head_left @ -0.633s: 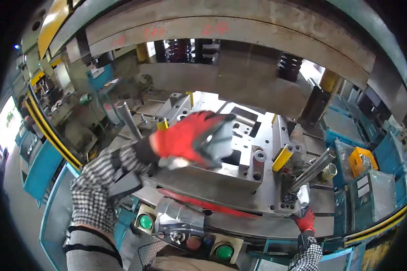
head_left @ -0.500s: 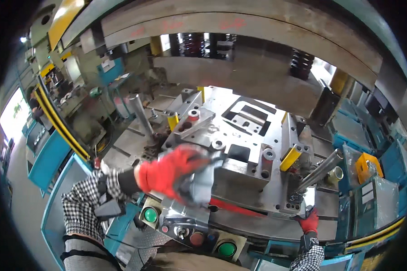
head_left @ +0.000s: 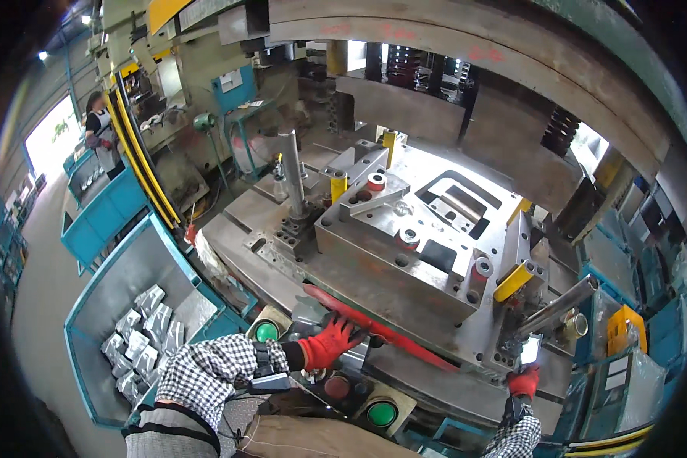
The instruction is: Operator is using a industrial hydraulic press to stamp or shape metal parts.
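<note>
Here, at far left, a blue bin [head_left: 91, 320] holds a heap of grey stamped metal parts [head_left: 141, 336] against its near wall. Beside the bin's right corner sits a green push-button [head_left: 266, 331] on the control box [head_left: 343, 393] at the front of the press. The left hand [head_left: 330, 343], in a red glove below a checked sleeve [head_left: 210, 370], lies flat with fingers spread and released, grasping nothing; its fingertips rest on the near end of a red bar [head_left: 382, 330] that runs along the front edge of the steel die block [head_left: 404, 259]. Just below that hand a red button [head_left: 338, 386] and a second green push-button [head_left: 382, 413] show on the same control box. The die block carries red-topped guide bushings [head_left: 376, 182] and yellow stop blocks [head_left: 514, 281]; a steel guide post [head_left: 291, 172] stands upright at its left rear. At lower right the right hand [head_left: 524, 381], also red-gloved, is raised against the die's front corner beneath a slanting steel rod [head_left: 557, 305]; whether it is clenched on anything cannot be told
</note>
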A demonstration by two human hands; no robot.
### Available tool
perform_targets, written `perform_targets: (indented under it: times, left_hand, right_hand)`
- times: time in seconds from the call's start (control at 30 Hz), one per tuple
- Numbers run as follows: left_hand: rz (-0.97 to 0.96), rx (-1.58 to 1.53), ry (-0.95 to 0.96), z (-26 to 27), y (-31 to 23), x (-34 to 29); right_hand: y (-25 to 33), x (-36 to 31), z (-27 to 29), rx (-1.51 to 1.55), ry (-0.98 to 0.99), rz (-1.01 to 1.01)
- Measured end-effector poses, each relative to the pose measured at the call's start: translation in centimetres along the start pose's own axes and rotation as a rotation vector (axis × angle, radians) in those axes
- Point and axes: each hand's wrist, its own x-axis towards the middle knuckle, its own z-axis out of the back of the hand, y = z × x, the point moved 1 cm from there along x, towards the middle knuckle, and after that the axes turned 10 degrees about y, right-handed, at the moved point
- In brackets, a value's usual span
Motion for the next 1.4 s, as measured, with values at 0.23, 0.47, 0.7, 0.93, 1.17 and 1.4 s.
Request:
perform_targets:
  times: [0.23,0.47,0.7,0.93,1.17,1.4]
  left_hand:
    - [0.039,-0.081,0.159,-0.4,-1.2,-0.9]
    - [0.035,-0.101,0.076,0.2,-2.0,-2.5]
    - [-0.007,0.023,-0.113,-2.8,-1.6,-2.3]
    - [0.024,-0.13,0.38,1.9,3.6,-2.9]
    - [-0.056,-0.372,0.256,1.7,7.6,-2.5]
    - [-0.093,-0.089,0.073,-4.8,3.2,-1.5]
  right_hand:
    - [0.1,0.2,1.0,0.087,-0.007,0.035]
    - [0.3,0.9,2.1,-0.06,0.052,0.008]
    - [-7.1,0.5,5.0,0.166,0.126,0.034]
    - [-5.4,-11.6,9.1,0.905,0.096,0.098]
    - [9.4,-23.8,19.0,0.843,0.411,0.431]
    - [27.3,-19.2,22.6,0.83,0.662,0.943]
